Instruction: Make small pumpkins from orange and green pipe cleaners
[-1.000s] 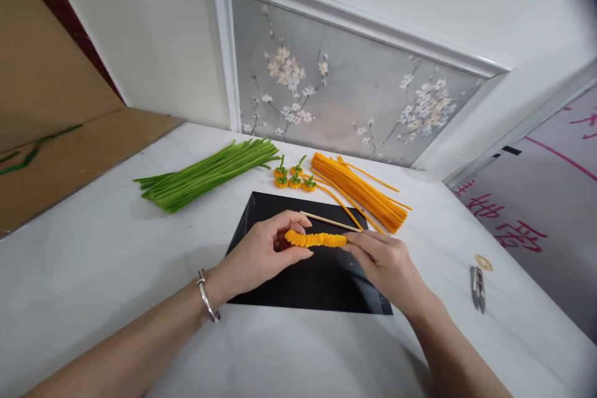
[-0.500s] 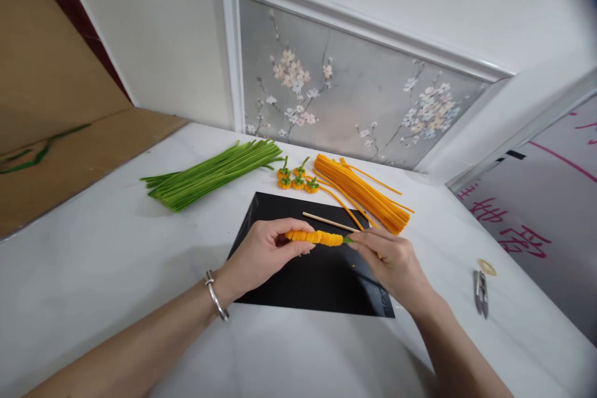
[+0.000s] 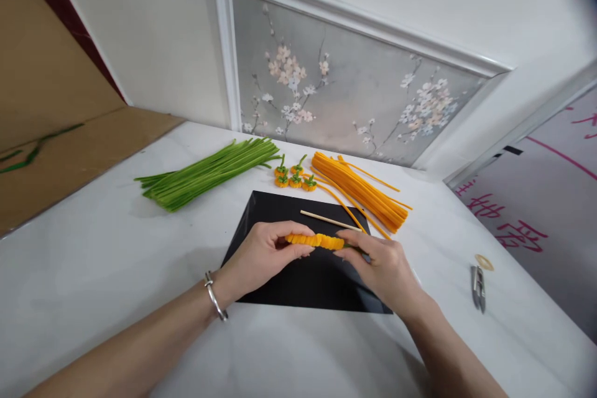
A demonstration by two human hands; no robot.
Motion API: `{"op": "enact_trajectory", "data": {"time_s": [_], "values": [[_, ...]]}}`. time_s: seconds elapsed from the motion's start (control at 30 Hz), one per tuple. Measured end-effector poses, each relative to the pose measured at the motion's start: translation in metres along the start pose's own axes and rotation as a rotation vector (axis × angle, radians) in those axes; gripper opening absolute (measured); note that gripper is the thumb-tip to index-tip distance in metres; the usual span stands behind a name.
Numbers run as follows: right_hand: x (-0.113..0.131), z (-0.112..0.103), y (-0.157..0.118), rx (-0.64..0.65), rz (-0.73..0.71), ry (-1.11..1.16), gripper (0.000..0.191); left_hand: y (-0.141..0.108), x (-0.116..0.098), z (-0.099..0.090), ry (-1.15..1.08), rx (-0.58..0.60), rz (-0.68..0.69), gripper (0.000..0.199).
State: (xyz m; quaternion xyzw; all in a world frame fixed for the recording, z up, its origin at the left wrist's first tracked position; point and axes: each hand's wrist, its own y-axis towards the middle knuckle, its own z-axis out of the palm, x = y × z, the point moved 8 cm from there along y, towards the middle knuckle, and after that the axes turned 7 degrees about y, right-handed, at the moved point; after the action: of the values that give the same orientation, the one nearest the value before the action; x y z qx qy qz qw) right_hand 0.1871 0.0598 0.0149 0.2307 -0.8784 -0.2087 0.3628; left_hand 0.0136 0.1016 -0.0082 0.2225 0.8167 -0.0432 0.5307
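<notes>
Above the black mat [image 3: 298,283], my left hand [image 3: 275,245] pinches the left part of an orange coiled strip [image 3: 329,242] between thumb and fingers. My right hand [image 3: 373,258] grips the strip's right end, where a bit of green stem shows, mostly hidden by the fingers. A thin wooden stick [image 3: 329,220] lies on the mat behind the hands. Several small orange pieces with green tops [image 3: 295,179] stand beyond the mat.
A bundle of green stems [image 3: 209,174] lies at the back left of the white table [image 3: 107,273]. Orange stems [image 3: 364,189] lie at the back right. Small metal snips [image 3: 477,289] and a tan ring [image 3: 484,262] are at the right.
My right hand has moved slightly left along the green stem, and its fingers now reach the orange strip's right end. The view has shifted a little.
</notes>
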Motion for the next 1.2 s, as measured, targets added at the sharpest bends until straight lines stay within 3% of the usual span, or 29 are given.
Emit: {"op": "enact_trajectory", "data": {"time_s": [0.1, 0.2, 0.3, 0.67, 0.83, 0.97, 1.2], "values": [[-0.006, -0.008, 0.002, 0.021, 0.041, 0.013, 0.024, 0.001, 0.005, -0.003, -0.060, -0.021, -0.040, 0.018], [-0.005, -0.016, 0.006, 0.026, -0.008, 0.021, 0.011, 0.002, 0.008, -0.006, -0.091, -0.050, -0.068, 0.019], [-0.001, -0.019, 0.007, -0.006, -0.068, 0.026, 0.013, 0.002, 0.007, -0.007, -0.063, -0.051, -0.069, 0.018], [0.009, -0.005, 0.003, -0.041, -0.116, 0.041, 0.014, -0.001, 0.006, 0.000, 0.008, -0.003, -0.044, 0.018], [0.006, 0.000, 0.002, -0.017, -0.074, 0.068, 0.012, -0.003, 0.007, 0.001, 0.001, 0.002, -0.062, 0.020], [-0.006, -0.010, 0.003, 0.019, 0.023, 0.063, 0.018, -0.001, 0.008, -0.001, -0.019, -0.009, -0.080, 0.021], [-0.002, -0.016, 0.006, 0.027, -0.030, 0.062, 0.014, 0.000, 0.007, -0.007, 0.172, -0.019, -0.081, 0.022]]}}
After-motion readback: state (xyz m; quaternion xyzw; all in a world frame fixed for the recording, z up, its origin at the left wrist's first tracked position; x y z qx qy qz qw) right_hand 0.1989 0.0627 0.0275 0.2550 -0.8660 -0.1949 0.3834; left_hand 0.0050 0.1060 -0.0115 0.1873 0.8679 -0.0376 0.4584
